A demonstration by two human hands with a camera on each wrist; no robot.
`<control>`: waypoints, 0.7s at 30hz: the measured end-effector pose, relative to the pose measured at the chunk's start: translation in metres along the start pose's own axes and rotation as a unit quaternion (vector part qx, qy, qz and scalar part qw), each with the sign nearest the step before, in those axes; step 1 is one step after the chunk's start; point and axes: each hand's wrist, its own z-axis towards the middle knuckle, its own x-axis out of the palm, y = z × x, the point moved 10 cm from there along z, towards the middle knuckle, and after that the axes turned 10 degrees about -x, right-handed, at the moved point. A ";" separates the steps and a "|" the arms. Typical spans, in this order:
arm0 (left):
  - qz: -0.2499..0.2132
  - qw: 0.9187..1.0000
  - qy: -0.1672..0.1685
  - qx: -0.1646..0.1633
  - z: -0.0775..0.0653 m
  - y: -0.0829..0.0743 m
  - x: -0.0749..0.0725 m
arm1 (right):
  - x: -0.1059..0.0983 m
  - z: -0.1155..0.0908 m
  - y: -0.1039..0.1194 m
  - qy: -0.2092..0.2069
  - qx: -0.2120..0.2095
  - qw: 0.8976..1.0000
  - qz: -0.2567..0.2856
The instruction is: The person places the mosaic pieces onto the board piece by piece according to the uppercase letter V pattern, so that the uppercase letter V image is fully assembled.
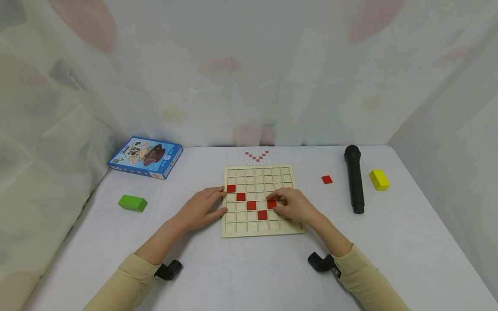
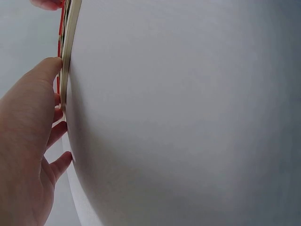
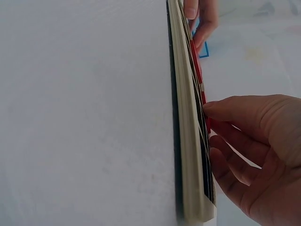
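Note:
A wooden grid board [image 1: 233, 229] lies flat on the table with several red square tiles [image 1: 251, 205] in its cells, stepping down from the left side. My left hand [image 1: 197, 209] rests against the board's left edge, thumb and fingers spread along it. With thumb and fingertips, my right hand [image 1: 297, 206] pinches a red tile [image 1: 271, 204] at a cell right of the middle, one row above the lowest tile. In the right wrist view the thumb of the right hand [image 3: 254, 141] meets that tile at the board's surface. One more red tile [image 1: 327, 179] lies loose on the table, right of the board.
Behind the board lies a small printed card [image 1: 257, 156] with a red V of squares on a grid. A blue box [image 1: 145, 157] and a green block [image 1: 132, 203] are at left. At right are a black microphone [image 1: 354, 179] and a yellow block [image 1: 379, 179].

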 end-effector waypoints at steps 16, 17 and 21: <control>0.001 1.000 0.000 0.002 0.000 0.000 0.000 | -0.028 -0.024 -0.013 -0.022 0.016 1.000 0.000; 0.003 1.000 0.000 0.002 0.000 0.000 0.000 | -0.030 -0.027 -0.014 -0.023 0.016 1.000 -0.002; 0.001 1.000 -0.001 0.005 0.000 0.000 0.000 | -0.041 -0.038 -0.020 -0.028 0.016 0.999 -0.012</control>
